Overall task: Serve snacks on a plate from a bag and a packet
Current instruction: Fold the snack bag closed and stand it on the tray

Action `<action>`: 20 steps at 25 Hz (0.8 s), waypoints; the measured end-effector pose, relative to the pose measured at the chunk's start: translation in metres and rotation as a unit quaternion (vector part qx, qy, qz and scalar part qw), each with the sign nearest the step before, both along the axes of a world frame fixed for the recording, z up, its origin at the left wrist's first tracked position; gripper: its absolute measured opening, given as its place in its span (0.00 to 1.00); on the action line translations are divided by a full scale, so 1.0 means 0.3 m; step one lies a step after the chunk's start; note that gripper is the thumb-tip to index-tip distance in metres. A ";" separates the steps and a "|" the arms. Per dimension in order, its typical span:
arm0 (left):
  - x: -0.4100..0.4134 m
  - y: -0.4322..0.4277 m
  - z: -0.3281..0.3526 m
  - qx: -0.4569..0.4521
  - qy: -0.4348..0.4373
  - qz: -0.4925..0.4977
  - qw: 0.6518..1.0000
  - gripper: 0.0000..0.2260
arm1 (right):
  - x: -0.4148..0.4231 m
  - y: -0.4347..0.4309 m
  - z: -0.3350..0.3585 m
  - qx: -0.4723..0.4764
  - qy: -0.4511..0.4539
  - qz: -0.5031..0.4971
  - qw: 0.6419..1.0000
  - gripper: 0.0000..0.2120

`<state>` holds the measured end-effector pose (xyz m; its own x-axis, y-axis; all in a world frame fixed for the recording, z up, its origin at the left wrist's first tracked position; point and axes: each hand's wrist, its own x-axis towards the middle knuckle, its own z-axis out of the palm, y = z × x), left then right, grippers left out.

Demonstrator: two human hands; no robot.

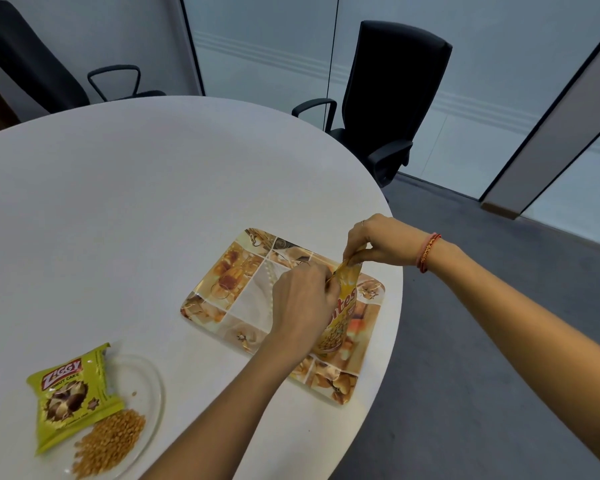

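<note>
A yellow snack bag stands on a patterned rectangular tray near the table's right edge. My left hand pinches the bag's top on its left side. My right hand pinches the top from the far side, fingers closed on the foil. At the lower left a clear glass plate holds a pile of small golden snack pieces. A green Ziggy cake packet lies partly on that plate, its top torn.
The round white table curves away on the right, with grey floor beyond. A black office chair stands past the far edge and another chair at the back left. Glass partitions form the background.
</note>
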<state>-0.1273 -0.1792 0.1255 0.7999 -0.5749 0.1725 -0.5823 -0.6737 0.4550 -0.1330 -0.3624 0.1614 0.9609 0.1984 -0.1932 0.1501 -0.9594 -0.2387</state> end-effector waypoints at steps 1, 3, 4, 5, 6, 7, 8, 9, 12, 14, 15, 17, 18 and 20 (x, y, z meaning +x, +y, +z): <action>0.001 0.001 -0.001 0.001 0.002 0.000 1.000 0.13 | -0.001 0.000 0.000 -0.004 -0.003 0.002 1.000 0.10; 0.002 0.004 -0.002 0.002 0.004 0.002 1.000 0.13 | -0.005 0.000 -0.004 -0.008 -0.011 0.008 1.000 0.10; 0.002 0.004 -0.002 0.000 0.004 0.004 1.000 0.13 | -0.008 -0.001 -0.008 -0.007 -0.014 0.009 1.000 0.10; 0.004 0.001 0.000 -0.001 0.004 0.006 1.000 0.13 | -0.010 -0.003 -0.011 -0.002 -0.015 0.008 1.000 0.10; 0.006 -0.005 0.002 -0.002 0.001 0.006 1.000 0.14 | -0.012 -0.009 -0.014 0.006 -0.013 0.003 1.000 0.10; 0.008 -0.014 0.004 0.001 -0.004 0.004 1.000 0.15 | -0.015 -0.019 -0.018 0.014 -0.009 -0.005 1.000 0.10; 0.008 -0.022 0.004 0.004 -0.012 -0.001 1.000 0.15 | -0.018 -0.031 -0.021 0.019 -0.007 -0.014 1.000 0.10; 0.007 -0.030 0.005 0.005 -0.019 -0.005 1.000 0.15 | -0.022 -0.044 -0.025 0.020 -0.008 -0.024 0.999 0.10; 0.002 -0.045 0.003 -0.004 -0.016 -0.010 1.000 0.13 | -0.037 -0.080 -0.031 0.033 -0.014 -0.055 0.998 0.10; 0.001 -0.056 0.002 -0.002 -0.004 -0.010 1.000 0.12 | -0.043 -0.087 -0.024 0.032 -0.006 -0.060 0.998 0.09; 0.000 -0.061 0.002 0.001 0.000 -0.011 1.000 0.12 | -0.041 -0.087 -0.020 0.025 -0.002 -0.059 0.998 0.10; -0.001 -0.068 0.005 0.006 0.000 -0.013 1.000 0.12 | -0.033 -0.087 -0.014 0.016 0.000 -0.059 0.998 0.10; -0.001 -0.069 0.005 0.011 0.000 -0.014 1.000 0.12 | -0.030 -0.088 -0.013 0.012 0.000 -0.061 0.998 0.10; 0.007 -0.070 0.014 0.027 0.001 -0.016 1.000 0.12 | -0.021 -0.090 -0.010 0.009 0.008 -0.063 0.998 0.10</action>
<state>-0.1252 -0.2003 0.1296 0.7819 -0.6079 0.1385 -0.6022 -0.6788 0.4202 -0.1393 -0.3895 0.1583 0.9751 0.0807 -0.2065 0.0253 -0.9658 -0.2580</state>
